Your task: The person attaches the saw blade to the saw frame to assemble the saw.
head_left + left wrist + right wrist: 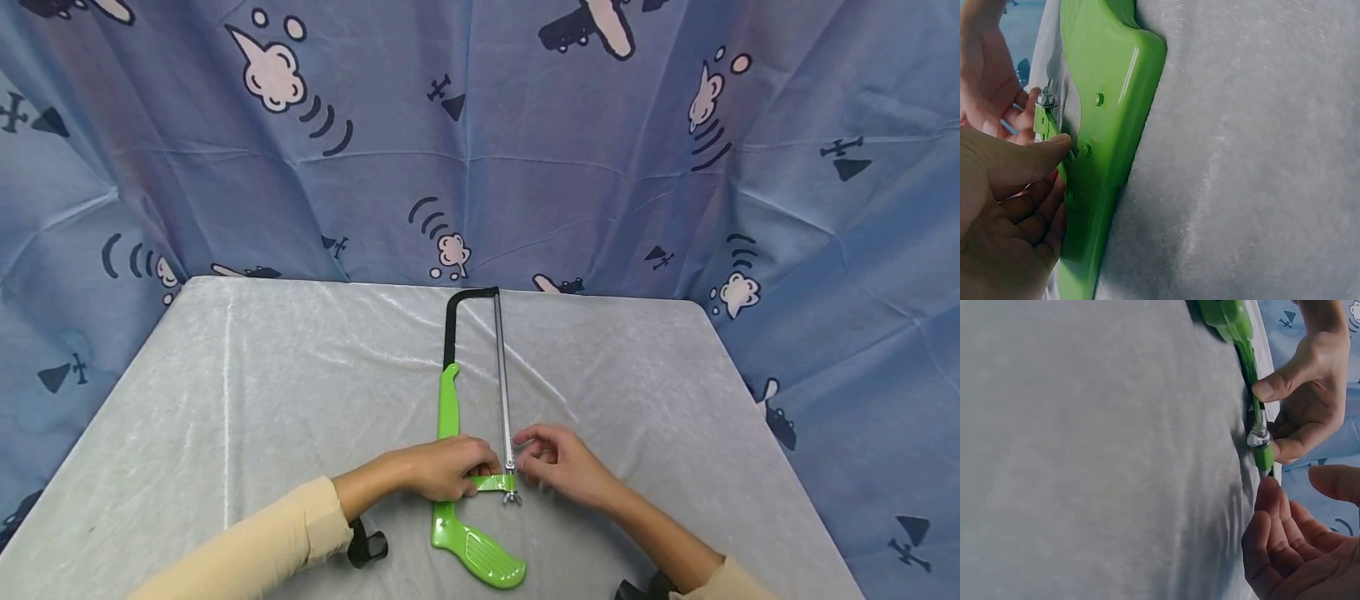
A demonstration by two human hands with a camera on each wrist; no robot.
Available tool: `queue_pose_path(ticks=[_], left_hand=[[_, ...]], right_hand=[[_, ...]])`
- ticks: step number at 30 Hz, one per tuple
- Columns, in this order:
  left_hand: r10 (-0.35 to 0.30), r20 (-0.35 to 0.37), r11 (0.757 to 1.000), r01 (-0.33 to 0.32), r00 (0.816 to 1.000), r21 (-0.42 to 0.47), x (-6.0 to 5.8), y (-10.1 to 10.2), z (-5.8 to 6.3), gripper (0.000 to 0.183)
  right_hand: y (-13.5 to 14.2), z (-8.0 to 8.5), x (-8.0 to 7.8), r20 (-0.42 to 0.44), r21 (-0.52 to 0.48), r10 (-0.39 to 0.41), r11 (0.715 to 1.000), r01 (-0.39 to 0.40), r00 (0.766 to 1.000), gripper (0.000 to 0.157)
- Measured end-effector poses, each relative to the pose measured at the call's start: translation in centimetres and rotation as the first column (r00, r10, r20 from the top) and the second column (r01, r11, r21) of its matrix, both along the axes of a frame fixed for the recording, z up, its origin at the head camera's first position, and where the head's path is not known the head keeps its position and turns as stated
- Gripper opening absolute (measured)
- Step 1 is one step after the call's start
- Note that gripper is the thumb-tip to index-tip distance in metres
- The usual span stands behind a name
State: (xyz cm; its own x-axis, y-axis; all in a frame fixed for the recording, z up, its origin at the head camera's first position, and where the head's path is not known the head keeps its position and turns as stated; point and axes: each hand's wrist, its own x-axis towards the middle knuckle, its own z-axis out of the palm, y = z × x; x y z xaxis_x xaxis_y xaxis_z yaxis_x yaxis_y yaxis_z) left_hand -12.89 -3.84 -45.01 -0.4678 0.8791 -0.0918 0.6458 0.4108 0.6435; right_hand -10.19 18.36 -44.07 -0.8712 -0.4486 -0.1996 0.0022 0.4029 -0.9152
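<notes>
A hacksaw with a green handle (480,557) and black front frame (450,333) lies on the table, its front end pointing away from me. Its silver blade bar (502,375) runs along the right side. My left hand (448,468) reaches across the frame and pinches the short green bracket (491,483) between thumb and fingers. A wing nut (512,498) sticks out at the bracket's near end, also visible in the left wrist view. My right hand (562,467) is just right of the blade's near end, fingers loosely bent, thumb (1335,482) apart from them, fingertips close to the bracket.
Pale plush cloth covers the table (315,358). Behind and at both sides hangs a blue patterned curtain (375,167), meeting the table's far edge near the saw's front end. Black wrist straps (367,546) show below the sleeves.
</notes>
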Motion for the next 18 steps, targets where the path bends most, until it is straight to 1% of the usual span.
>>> queue_pose_path(ticks=[3, 9, 14, 18], left_hand=[[0.004, -0.002, 1.0, -0.004, 1.0, -0.001, 0.1, 0.0, 0.0, 0.027], [0.0, -0.012, 1.0, 0.0, 1.0, -0.001, 0.1, 0.0, 0.1, 0.027], [-0.004, -0.021, 1.0, 0.004, 1.0, 0.003, 0.1, 0.0, 0.2, 0.027], [-0.007, -0.027, 1.0, 0.007, 1.0, 0.007, 0.1, 0.0, 0.1, 0.027]], right_hand=[[0.3, -0.2, 0.4, 0.009, -0.023, 0.023, 0.999, -0.023, 1.0, 0.03], [0.8, -0.6, 0.8, 0.015, -0.035, 0.069, 0.997, -0.068, 0.998, 0.028], [1.1, -0.7, 1.2, 0.018, -0.06, 0.092, 0.994, -0.091, 0.996, 0.028], [1.0, -0.7, 1.6, 0.023, -0.057, 0.098, 0.994, -0.097, 0.995, 0.023]])
